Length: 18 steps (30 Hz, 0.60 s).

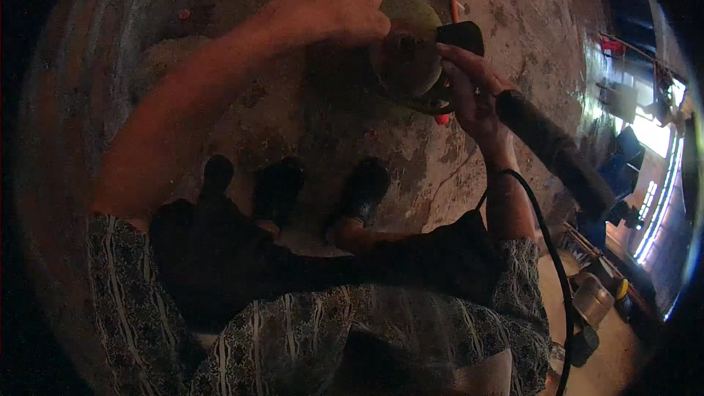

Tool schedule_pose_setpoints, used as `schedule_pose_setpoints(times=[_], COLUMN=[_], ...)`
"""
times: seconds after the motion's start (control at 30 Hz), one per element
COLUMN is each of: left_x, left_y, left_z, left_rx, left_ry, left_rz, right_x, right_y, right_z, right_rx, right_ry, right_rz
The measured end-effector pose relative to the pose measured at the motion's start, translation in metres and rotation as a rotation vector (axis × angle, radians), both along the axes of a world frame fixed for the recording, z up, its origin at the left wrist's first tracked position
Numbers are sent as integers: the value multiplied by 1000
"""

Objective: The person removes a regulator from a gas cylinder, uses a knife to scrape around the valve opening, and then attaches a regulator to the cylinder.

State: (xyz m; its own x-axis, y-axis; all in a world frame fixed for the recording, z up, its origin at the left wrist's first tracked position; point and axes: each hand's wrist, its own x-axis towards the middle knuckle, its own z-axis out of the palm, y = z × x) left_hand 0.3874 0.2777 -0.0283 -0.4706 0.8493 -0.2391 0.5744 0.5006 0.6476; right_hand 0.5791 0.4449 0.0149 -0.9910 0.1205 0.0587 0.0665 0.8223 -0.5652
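Observation:
A round disc [408, 66] with a dark centre, greenish along its far edge, faces up in front of me. It appears to belong to a dark power tool like an angle grinder. My right hand [477, 99] is closed around its side, with fingers and thumb near the disc's rim. A long dark cylinder [561, 150] runs from that hand toward the lower right. Against the disc's upper left edge, my left hand [356, 11] is clenched. Whatever it pinches is hidden. A black block [462, 35] shows beyond my right fingertips.
A black cable [551, 249] loops past my right wrist and down. My dark shoes [359, 187] rest on the stained concrete floor [242, 95]. An orange-tipped rod or hose [454, 7] lies beyond the disc. To the right are a metal pot [592, 299] and a bright window [651, 132].

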Motion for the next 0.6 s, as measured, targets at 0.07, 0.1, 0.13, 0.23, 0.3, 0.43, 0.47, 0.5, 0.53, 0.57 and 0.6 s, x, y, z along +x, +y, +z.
schedule_pose_setpoints(times=[0.07,0.1,0.13,0.23,0.3,0.43,0.47,0.5,0.53,0.57,0.6], left_x=[-1,-1,-2,-6,-3,-9,-9,-3,-3,-3,-8], left_y=[7,13,19,13,5,-3,-2,5,7,9,5], left_z=[2,3,5,-2,-5,-10,-10,3,3,2,-9], left_rx=[36,37,40,5,-43,53,65,129,151,174,87], left_ry=[-19,-3,13,7,26,118,116,86,74,60,123], left_rz=[-9,-13,-18,-43,-18,-113,-120,-141,-145,-152,-145], right_x=[0,1,3,5,4,-3,-3,-2,-5,-6,-12], right_y=[4,12,20,19,9,-1,3,22,32,40,39], right_z=[6,3,2,-15,-16,-5,-3,-5,-8,-9,-10], right_rx=[4,59,118,-37,28,-220,-319,-56,187,191,24], right_ry=[-24,34,90,118,110,-80,-135,-47,40,39,19], right_rz=[-12,37,85,118,139,-85,-174,-40,114,107,79])
